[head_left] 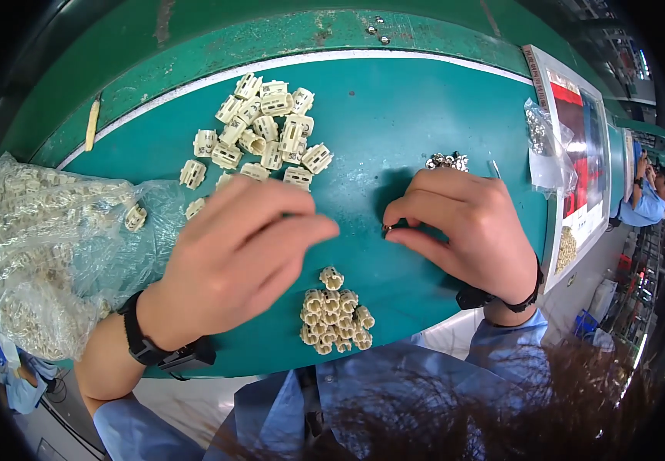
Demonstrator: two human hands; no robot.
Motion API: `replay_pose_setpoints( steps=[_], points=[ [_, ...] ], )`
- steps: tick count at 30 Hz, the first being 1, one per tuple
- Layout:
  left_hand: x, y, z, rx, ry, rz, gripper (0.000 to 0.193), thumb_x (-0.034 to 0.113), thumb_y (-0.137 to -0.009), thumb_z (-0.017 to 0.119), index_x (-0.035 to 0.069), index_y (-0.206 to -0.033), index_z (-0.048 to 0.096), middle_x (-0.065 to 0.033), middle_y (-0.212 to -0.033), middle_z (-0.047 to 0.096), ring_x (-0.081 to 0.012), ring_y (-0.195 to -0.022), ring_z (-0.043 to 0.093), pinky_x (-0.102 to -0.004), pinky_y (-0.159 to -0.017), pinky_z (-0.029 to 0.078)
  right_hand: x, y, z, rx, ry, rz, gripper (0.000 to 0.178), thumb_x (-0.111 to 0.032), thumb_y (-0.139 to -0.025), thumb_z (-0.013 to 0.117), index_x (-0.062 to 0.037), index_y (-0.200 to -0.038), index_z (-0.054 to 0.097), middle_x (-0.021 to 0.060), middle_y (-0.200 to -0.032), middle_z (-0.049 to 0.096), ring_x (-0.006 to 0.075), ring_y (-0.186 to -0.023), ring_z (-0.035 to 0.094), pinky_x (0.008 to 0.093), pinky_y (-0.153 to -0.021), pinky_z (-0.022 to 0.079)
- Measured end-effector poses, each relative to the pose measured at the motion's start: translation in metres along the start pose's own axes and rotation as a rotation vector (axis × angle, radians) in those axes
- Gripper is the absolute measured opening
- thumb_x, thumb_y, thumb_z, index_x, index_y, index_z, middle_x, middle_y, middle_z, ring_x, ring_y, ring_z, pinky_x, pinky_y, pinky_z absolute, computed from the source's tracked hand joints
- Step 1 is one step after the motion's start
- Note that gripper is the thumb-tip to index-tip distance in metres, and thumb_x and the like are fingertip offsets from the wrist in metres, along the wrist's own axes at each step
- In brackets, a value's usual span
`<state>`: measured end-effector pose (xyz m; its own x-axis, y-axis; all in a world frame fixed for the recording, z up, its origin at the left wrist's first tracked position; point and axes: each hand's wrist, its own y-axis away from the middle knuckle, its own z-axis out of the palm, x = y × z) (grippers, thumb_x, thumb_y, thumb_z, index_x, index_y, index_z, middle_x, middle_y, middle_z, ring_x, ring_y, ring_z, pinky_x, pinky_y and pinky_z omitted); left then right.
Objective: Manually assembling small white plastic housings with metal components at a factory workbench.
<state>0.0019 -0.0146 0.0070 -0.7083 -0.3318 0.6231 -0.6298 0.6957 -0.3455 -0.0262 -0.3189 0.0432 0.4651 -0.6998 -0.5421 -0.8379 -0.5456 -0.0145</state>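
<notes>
My left hand (244, 250) hovers beside the pile of cream plastic housings (275, 131), slightly blurred. Its fingers are loosely bent and apart, with nothing visible in them; part of the pile lies hidden behind it. My right hand (467, 223) is closed in a pinch over the green mat. Between its thumb and index finger sits a small dark metal piece (387, 228), too small to make out fully. Just beyond that hand is a heap of small shiny metal parts (447, 160). Nearest to me, a cluster of upright cream housings (332, 319) stands between my forearms.
A clear plastic bag (40, 238) full of cream housings lies at the left. On the right are a small clear bag of metal parts (549, 146) and a framed board (578, 154). A raised green ledge (309, 31) runs along the back, with a few metal bits on it.
</notes>
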Motion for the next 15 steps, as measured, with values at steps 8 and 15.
replay_pose_setpoints(
  steps=[8,15],
  points=[
    [0.0028,-0.0072,-0.0012,0.067,-0.314,-0.063,0.047,-0.003,-0.084,0.089,0.009,-0.129,0.084,-0.0071,-0.117,0.074,-0.0291,-0.103,0.068,-0.0383,-0.085,0.057,-0.0046,0.0001,0.001,0.022,0.013,0.005,0.021,-0.012,-0.082,0.092,-0.0113,-0.101,0.082,0.0041,-0.088,0.069,0.028,-0.078,0.071,0.0425,-0.066,0.056],
    [0.0087,-0.0036,0.0021,-0.011,-0.201,-0.045,0.043,-0.002,-0.083,0.091,0.008,-0.124,0.084,-0.0076,-0.119,0.075,-0.0293,-0.103,0.069,-0.0392,-0.085,0.058,-0.0024,0.0008,0.0061,0.025,-0.008,-0.034,0.02,-0.01,-0.082,0.092,-0.011,-0.099,0.082,0.0036,-0.087,0.068,0.0272,-0.078,0.072,0.0422,-0.065,0.056]
  ],
)
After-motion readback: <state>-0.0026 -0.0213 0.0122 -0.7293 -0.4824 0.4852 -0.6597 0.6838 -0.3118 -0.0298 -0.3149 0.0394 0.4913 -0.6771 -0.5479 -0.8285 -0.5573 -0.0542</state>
